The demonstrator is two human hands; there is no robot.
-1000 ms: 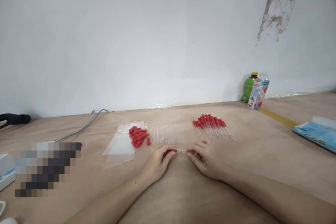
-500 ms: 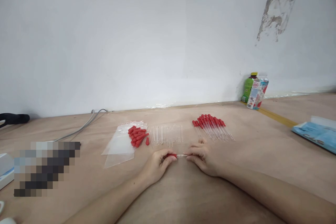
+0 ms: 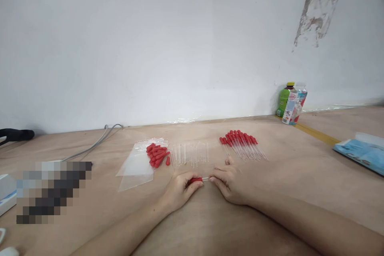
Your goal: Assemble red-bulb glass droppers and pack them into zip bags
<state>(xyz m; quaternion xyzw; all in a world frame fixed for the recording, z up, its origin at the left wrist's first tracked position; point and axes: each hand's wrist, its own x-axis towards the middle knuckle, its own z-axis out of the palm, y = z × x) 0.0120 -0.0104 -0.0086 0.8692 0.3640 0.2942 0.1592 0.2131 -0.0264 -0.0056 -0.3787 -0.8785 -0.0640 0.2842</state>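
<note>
My left hand [image 3: 180, 189] pinches a red rubber bulb [image 3: 196, 180] low over the wooden table [image 3: 210, 224]. My right hand [image 3: 228, 184] pinches the clear glass tube [image 3: 205, 179] whose end meets that bulb between the two hands. Behind the hands lies a row of bare clear tubes [image 3: 192, 153]. A pile of loose red bulbs [image 3: 157, 155] rests to their left, beside clear plastic bags [image 3: 136, 164]. At the right lies a group of droppers with red bulbs fitted [image 3: 241, 144].
A green bottle [image 3: 283, 100] and a labelled bottle [image 3: 295, 106] stand by the white wall at the right. A blue packet [image 3: 361, 152] lies at the far right. A grey cable [image 3: 93, 146] runs at the left, near a white box [image 3: 7, 194].
My hands have drawn closer together and slightly toward me. The visible stretch of clear tube between the bulb and my right fingers has shortened.
</note>
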